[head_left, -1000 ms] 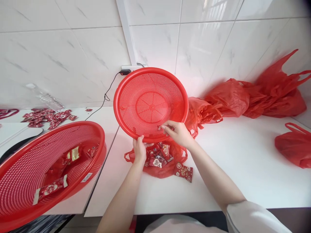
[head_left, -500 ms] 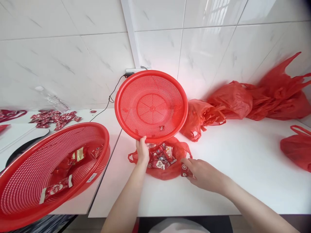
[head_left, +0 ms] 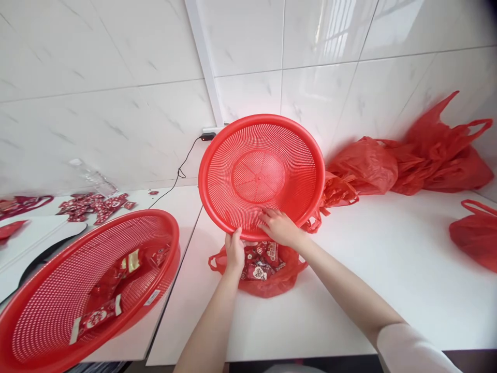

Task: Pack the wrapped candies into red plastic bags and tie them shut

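Note:
My left hand (head_left: 234, 252) grips the lower rim of a round red mesh basket (head_left: 261, 175), holding it tilted up so its inside faces me. My right hand (head_left: 280, 227) reaches into the basket's lower inside, fingers curled against the mesh; whether it holds a packet is hidden. Under the basket on the white counter lies an open red plastic bag (head_left: 261, 264) with several red candy packets inside.
A second, larger red mesh basket (head_left: 81, 290) with a few packets sits tilted at the left. Loose red packets (head_left: 93, 205) lie at the far left by the wall. Several red plastic bags (head_left: 411, 155) line the back right; another bag (head_left: 474, 233) lies at the right edge. A black plug and cable (head_left: 194, 150) run along the wall.
My right hand went down to a loose packet on the counter beside the bag, then came back up into the basket. That packet is gone from the counter. The basket shifted slightly right.

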### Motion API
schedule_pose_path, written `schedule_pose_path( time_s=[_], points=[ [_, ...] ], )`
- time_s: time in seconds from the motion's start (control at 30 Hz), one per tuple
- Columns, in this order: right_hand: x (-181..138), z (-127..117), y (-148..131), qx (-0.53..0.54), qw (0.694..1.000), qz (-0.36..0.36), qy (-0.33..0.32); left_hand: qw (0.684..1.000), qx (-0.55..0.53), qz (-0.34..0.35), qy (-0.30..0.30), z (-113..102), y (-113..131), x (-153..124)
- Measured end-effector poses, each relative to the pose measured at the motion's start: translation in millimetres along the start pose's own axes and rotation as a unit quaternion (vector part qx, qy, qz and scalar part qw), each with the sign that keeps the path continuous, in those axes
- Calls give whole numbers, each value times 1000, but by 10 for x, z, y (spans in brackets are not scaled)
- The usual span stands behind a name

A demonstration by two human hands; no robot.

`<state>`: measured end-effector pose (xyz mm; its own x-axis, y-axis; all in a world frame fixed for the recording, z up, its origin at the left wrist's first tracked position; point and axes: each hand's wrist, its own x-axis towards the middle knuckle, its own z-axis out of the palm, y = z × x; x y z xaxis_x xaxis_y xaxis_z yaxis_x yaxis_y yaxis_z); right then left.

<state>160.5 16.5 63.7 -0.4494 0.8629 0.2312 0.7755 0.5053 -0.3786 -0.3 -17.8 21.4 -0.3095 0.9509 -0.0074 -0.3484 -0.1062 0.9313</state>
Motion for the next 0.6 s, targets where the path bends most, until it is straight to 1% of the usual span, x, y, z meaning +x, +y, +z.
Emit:
schedule_pose_path(
  time_s=[0.1,0.2,0.3,0.37,0.4,0.43,0.47,0.5,0.53,0.57,0.6],
  points=[
    [-92,4,-11,76,993,-94,11,1000,-13,6,-2,8,22,5],
    [-280,-35,-25,155,971,-176,38,1000,-19,0,-5,26,58,1],
    [-477,-63,-37,148,960,-231,54,999,-38,-2,-12,37,94,6],
    [-587,-48,-37,135,959,-244,55,999,-48,-8,-8,33,114,24],
    [-630,-29,-33,140,961,-232,55,999,-51,-12,-3,28,121,38],
    [-661,-4,-26,159,965,-200,54,998,-54,-18,0,22,126,52],
    [-680,23,-15,195,968,-146,55,998,-58,-25,1,15,127,65],
    [-685,51,-3,250,963,-77,55,998,-63,-29,0,8,126,75],
    [-679,75,11,322,945,-3,53,997,-68,-31,-3,3,122,80],
    [-662,94,24,401,913,62,49,997,-72,-32,-8,1,117,79],
    [-640,105,36,477,871,107,44,997,-72,-32,-16,0,110,72]
  ],
)
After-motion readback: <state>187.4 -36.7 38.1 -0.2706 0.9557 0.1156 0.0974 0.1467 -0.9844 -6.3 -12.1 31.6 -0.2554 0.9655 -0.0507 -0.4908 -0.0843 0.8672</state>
